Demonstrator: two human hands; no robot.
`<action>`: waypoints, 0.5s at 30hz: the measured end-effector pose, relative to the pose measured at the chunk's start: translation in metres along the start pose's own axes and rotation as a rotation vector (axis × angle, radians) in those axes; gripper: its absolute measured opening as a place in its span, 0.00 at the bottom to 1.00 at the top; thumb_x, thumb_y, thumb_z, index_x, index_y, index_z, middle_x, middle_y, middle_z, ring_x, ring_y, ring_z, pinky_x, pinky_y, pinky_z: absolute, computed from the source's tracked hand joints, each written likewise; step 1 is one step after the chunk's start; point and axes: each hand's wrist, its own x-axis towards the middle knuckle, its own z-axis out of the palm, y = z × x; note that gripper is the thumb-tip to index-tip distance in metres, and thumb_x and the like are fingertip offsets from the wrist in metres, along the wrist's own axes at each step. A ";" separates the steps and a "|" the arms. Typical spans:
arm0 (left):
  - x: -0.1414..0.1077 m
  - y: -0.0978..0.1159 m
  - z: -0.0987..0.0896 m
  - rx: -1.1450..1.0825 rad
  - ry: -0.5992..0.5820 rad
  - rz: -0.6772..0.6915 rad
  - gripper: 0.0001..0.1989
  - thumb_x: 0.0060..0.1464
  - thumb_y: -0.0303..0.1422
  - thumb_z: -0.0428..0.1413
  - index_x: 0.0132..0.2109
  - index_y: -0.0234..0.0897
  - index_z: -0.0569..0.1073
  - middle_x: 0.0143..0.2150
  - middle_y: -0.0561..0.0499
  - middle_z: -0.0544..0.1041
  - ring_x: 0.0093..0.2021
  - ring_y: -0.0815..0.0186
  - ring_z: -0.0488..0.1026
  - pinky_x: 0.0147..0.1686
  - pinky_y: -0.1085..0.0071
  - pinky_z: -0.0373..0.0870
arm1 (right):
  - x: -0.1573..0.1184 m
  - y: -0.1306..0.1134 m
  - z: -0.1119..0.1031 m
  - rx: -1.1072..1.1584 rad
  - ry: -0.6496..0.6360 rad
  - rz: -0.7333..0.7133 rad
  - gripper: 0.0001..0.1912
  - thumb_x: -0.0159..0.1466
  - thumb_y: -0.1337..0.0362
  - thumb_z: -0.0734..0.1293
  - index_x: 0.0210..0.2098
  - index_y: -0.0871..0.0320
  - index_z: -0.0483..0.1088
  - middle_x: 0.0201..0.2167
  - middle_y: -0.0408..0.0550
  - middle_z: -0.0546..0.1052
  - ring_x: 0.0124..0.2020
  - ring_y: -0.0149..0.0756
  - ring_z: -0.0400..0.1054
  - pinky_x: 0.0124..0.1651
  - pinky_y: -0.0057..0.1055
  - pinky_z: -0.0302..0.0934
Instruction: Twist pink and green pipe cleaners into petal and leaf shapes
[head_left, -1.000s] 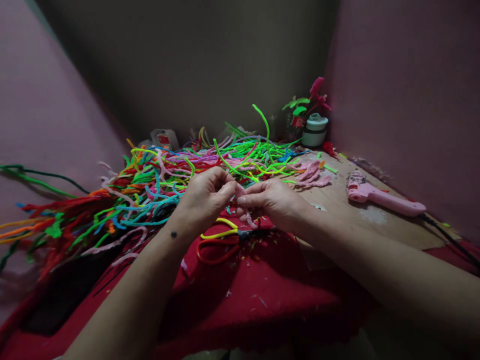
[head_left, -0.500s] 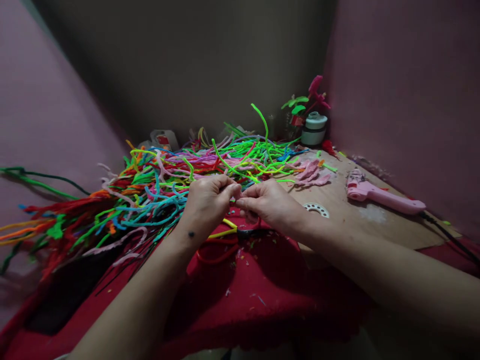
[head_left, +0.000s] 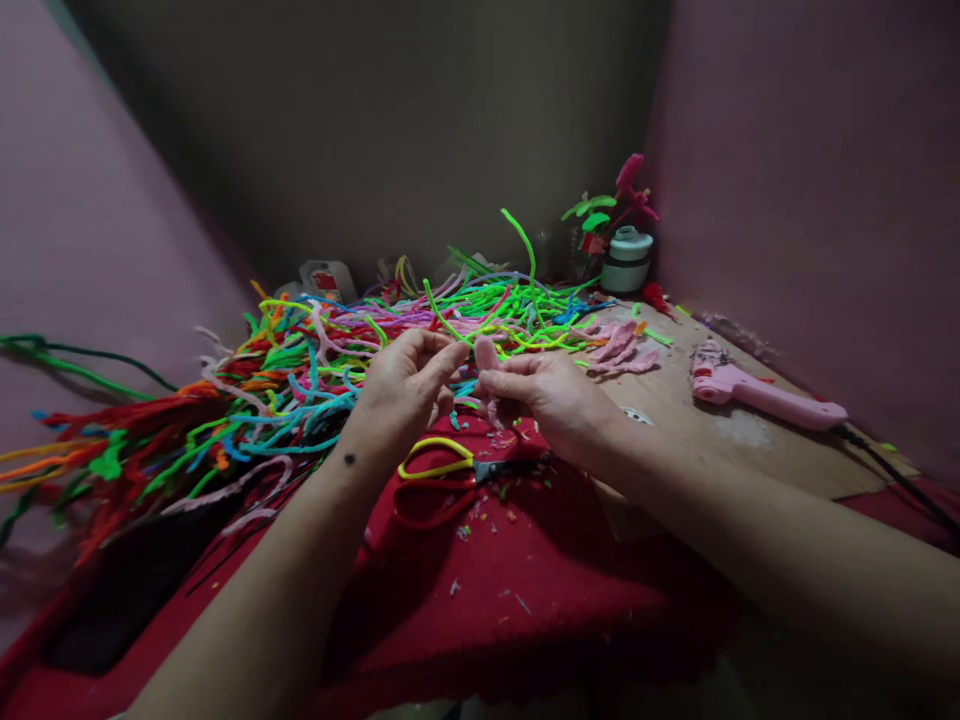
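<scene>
My right hand (head_left: 559, 395) pinches a pale pink loop of fuzzy pipe cleaner (head_left: 487, 353) between thumb and fingers; its twisted tail hangs below the fingertips. Just left of it is my left hand (head_left: 409, 385), thumb and index fingertips together. Whatever they hold, if anything, is too small to make out. Below both hands, scissors (head_left: 435, 445) with one yellow and one red handle lie on the red cloth (head_left: 540, 580). Behind the hands spreads a heap of pipe cleaners (head_left: 300, 410) in many colours. Several pink petal-like pieces (head_left: 622, 350) lie right of the heap.
On the right, a pink glue gun (head_left: 772, 392) with a black cord rests on brown cardboard (head_left: 720, 465). A white ring with holes (head_left: 637, 415) is partly behind my right wrist. A pale pot (head_left: 627, 260) and pipe-cleaner flower (head_left: 634, 185) stand at the back. A dark flat object (head_left: 120, 600) lies left.
My hands have drawn apart a little, the left moving left. The pink loop now shows upright above the right fingers, and the scissors are less covered.
</scene>
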 end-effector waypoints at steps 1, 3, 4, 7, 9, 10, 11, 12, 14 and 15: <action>0.000 -0.001 0.000 -0.051 -0.032 -0.027 0.10 0.49 0.39 0.55 0.30 0.35 0.69 0.18 0.56 0.67 0.15 0.75 0.58 0.15 0.77 0.53 | 0.001 0.000 -0.001 0.045 0.047 -0.019 0.09 0.55 0.66 0.68 0.21 0.63 0.70 0.17 0.43 0.69 0.19 0.24 0.59 0.25 0.26 0.53; 0.001 -0.004 0.000 -0.130 -0.149 -0.077 0.12 0.47 0.40 0.58 0.30 0.34 0.69 0.19 0.56 0.67 0.14 0.76 0.58 0.14 0.78 0.52 | 0.003 0.001 -0.002 0.120 0.101 -0.051 0.07 0.52 0.64 0.70 0.22 0.63 0.72 0.19 0.42 0.70 0.20 0.24 0.58 0.26 0.26 0.52; 0.001 -0.006 0.002 -0.158 -0.212 -0.102 0.13 0.46 0.40 0.59 0.30 0.33 0.70 0.18 0.56 0.67 0.15 0.77 0.58 0.15 0.78 0.52 | 0.004 0.002 -0.002 0.151 0.108 -0.061 0.08 0.51 0.63 0.70 0.22 0.63 0.72 0.19 0.42 0.69 0.21 0.24 0.57 0.26 0.26 0.52; -0.002 -0.009 0.008 -0.223 -0.337 -0.168 0.12 0.45 0.37 0.60 0.29 0.32 0.71 0.18 0.56 0.67 0.15 0.77 0.58 0.15 0.79 0.51 | 0.005 0.005 -0.001 0.245 0.093 -0.064 0.10 0.48 0.61 0.72 0.22 0.62 0.71 0.20 0.41 0.70 0.22 0.25 0.59 0.27 0.26 0.54; -0.004 -0.010 0.013 -0.234 -0.338 -0.172 0.11 0.46 0.36 0.59 0.27 0.32 0.69 0.16 0.57 0.65 0.15 0.78 0.57 0.15 0.79 0.50 | 0.005 0.007 0.000 0.297 0.093 -0.063 0.11 0.45 0.62 0.74 0.22 0.62 0.71 0.21 0.42 0.70 0.23 0.26 0.61 0.29 0.27 0.55; -0.005 -0.009 0.014 -0.231 -0.319 -0.164 0.11 0.46 0.35 0.59 0.25 0.32 0.68 0.14 0.57 0.64 0.14 0.78 0.56 0.14 0.79 0.49 | 0.005 0.007 0.000 0.310 0.101 -0.065 0.11 0.44 0.63 0.74 0.22 0.62 0.71 0.21 0.42 0.70 0.24 0.26 0.61 0.29 0.27 0.56; -0.006 -0.009 0.016 -0.228 -0.294 -0.151 0.12 0.46 0.34 0.59 0.23 0.32 0.67 0.13 0.58 0.63 0.14 0.78 0.55 0.14 0.79 0.48 | 0.005 0.007 0.000 0.317 0.111 -0.068 0.10 0.44 0.64 0.74 0.22 0.63 0.71 0.22 0.42 0.71 0.24 0.26 0.62 0.30 0.27 0.56; -0.007 -0.008 0.017 -0.227 -0.265 -0.137 0.12 0.46 0.34 0.59 0.22 0.32 0.66 0.13 0.58 0.63 0.13 0.78 0.54 0.14 0.79 0.48 | 0.006 0.007 0.000 0.324 0.122 -0.072 0.09 0.44 0.65 0.74 0.22 0.63 0.71 0.22 0.42 0.71 0.24 0.26 0.62 0.30 0.27 0.57; -0.009 -0.007 0.020 -0.232 -0.211 -0.113 0.10 0.45 0.32 0.59 0.23 0.33 0.66 0.14 0.59 0.64 0.13 0.78 0.55 0.14 0.78 0.49 | 0.007 0.007 -0.001 0.342 0.134 -0.075 0.07 0.47 0.67 0.72 0.23 0.63 0.71 0.22 0.42 0.70 0.24 0.26 0.61 0.30 0.27 0.56; -0.009 -0.007 0.022 -0.236 -0.188 -0.105 0.09 0.44 0.32 0.59 0.24 0.33 0.67 0.15 0.59 0.65 0.13 0.77 0.56 0.14 0.78 0.50 | 0.007 0.007 -0.001 0.355 0.138 -0.070 0.06 0.48 0.67 0.71 0.23 0.63 0.71 0.22 0.42 0.70 0.24 0.26 0.61 0.30 0.27 0.56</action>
